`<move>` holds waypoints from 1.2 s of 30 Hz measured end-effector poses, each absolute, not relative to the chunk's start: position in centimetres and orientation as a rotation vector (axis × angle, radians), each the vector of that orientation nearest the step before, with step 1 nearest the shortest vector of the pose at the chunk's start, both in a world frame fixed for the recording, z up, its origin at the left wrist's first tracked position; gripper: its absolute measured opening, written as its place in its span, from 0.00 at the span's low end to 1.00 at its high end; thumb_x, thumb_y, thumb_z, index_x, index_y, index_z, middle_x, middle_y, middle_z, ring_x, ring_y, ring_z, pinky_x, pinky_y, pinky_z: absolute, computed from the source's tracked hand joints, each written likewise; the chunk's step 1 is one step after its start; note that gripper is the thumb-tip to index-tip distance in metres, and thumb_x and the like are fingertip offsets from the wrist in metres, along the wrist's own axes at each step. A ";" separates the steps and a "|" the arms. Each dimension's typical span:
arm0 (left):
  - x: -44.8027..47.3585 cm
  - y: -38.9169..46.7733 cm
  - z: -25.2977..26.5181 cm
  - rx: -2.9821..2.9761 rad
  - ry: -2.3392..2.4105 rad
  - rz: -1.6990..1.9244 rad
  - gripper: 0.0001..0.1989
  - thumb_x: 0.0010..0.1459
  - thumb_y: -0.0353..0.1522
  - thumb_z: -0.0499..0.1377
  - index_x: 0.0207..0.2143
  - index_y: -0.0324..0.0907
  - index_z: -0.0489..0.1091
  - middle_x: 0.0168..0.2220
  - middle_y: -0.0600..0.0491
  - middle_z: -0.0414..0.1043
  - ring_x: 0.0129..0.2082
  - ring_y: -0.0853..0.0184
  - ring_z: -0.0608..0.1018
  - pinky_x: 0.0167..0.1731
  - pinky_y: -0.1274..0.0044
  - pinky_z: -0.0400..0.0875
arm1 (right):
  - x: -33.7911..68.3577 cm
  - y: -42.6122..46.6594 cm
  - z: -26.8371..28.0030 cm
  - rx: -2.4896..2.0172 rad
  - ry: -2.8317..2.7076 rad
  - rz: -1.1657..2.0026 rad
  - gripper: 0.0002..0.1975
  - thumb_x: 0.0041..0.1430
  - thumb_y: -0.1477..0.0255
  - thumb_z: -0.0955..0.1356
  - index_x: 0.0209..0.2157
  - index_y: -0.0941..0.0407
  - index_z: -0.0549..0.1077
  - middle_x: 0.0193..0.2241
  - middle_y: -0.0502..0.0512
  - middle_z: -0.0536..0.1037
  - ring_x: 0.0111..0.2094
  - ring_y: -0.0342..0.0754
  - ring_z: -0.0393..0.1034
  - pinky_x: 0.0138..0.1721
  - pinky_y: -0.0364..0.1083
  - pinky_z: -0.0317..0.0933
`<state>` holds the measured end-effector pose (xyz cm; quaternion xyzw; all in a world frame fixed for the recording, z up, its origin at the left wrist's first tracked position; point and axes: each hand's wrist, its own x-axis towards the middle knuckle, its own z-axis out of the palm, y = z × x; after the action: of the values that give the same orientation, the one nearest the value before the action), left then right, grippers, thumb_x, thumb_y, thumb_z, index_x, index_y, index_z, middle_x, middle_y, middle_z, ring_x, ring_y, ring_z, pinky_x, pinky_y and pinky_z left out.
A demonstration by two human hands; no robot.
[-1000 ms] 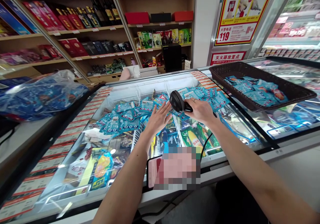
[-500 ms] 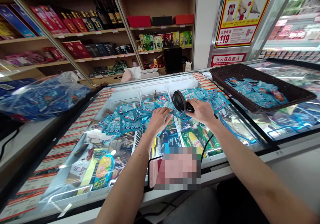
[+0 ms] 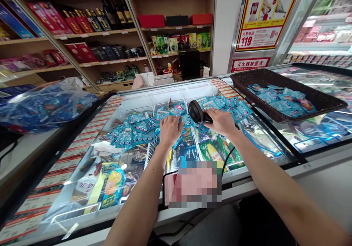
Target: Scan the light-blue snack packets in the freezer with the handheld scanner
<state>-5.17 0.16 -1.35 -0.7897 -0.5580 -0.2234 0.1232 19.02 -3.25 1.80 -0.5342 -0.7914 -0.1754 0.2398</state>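
My right hand (image 3: 222,123) is wrapped round the handle of a black barcode scanner (image 3: 195,112), whose head points left over the blue packets. Palm down, my left hand (image 3: 171,130) rests at the blue snack packets (image 3: 143,123), with its fingers bent and its thumb apart; nothing shows in its grasp, though the fingertips are partly hidden. More blue packets (image 3: 242,110) lie spread on the glass lid to the right of the scanner. A phone (image 3: 169,189), mostly blurred out, lies at the freezer's near edge below my hands.
A brown basket (image 3: 277,118) with similar blue packets stands on the freezer at right. At left sits a clear plastic bag (image 3: 52,106) full of blue packets. The scanner's cable (image 3: 226,158) runs down past the phone. Stocked shelves (image 3: 110,33) stand behind the freezer (image 3: 189,86).
My left hand has moved left, away from the scanner, and its fingers now point more straight ahead. My right hand keeps the scanner in nearly the same place.
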 end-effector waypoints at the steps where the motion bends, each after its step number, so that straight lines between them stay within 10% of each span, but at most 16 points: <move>1: -5.2 0.1 -1.3 -2.292 -1.627 -0.656 0.24 0.60 0.44 0.44 0.55 0.47 0.61 0.54 0.47 0.65 0.54 0.55 0.65 0.53 0.61 0.55 | 19.0 -3.3 1.8 -1.461 -2.176 -0.478 0.19 0.56 0.62 0.64 0.47 0.55 0.67 0.37 0.55 0.75 0.35 0.49 0.69 0.29 0.44 0.52; 7: -5.2 0.3 -1.4 -2.454 -1.561 -0.578 0.26 0.59 0.42 0.46 0.59 0.47 0.55 0.55 0.49 0.63 0.56 0.59 0.64 0.59 0.60 0.45 | 18.9 -3.2 1.7 -1.466 -2.192 -0.471 0.18 0.56 0.62 0.63 0.47 0.55 0.67 0.37 0.55 0.75 0.36 0.49 0.69 0.30 0.44 0.53; 11: -5.5 0.4 -1.3 -2.335 -1.640 -0.715 0.32 0.51 0.47 0.54 0.56 0.44 0.59 0.49 0.44 0.64 0.51 0.53 0.65 0.52 0.60 0.56 | 18.9 -3.1 1.5 -1.464 -2.189 -0.482 0.19 0.56 0.62 0.63 0.47 0.54 0.67 0.37 0.54 0.75 0.36 0.49 0.69 0.30 0.45 0.53; 26: -7.7 2.2 -2.1 -2.074 -1.814 -2.106 0.19 0.56 0.45 0.53 0.42 0.41 0.59 0.23 0.60 0.60 0.20 0.76 0.61 0.21 0.81 0.56 | 18.9 -3.3 1.8 -1.459 -2.193 -0.459 0.19 0.57 0.61 0.62 0.48 0.54 0.67 0.38 0.55 0.75 0.37 0.49 0.69 0.31 0.44 0.53; 36: -7.6 2.0 -1.7 -2.201 -1.547 -2.260 0.26 0.56 0.42 0.55 0.55 0.46 0.53 0.32 0.54 0.62 0.23 0.75 0.62 0.22 0.80 0.60 | 18.8 -3.4 1.8 -1.390 -2.215 -0.447 0.19 0.56 0.61 0.63 0.48 0.54 0.68 0.37 0.54 0.75 0.35 0.48 0.69 0.29 0.44 0.52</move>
<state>-7.65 2.02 -1.74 -0.6156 -0.4327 -0.6322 -0.1847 18.80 -3.39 1.84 -0.5083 -0.8102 -0.1633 0.2418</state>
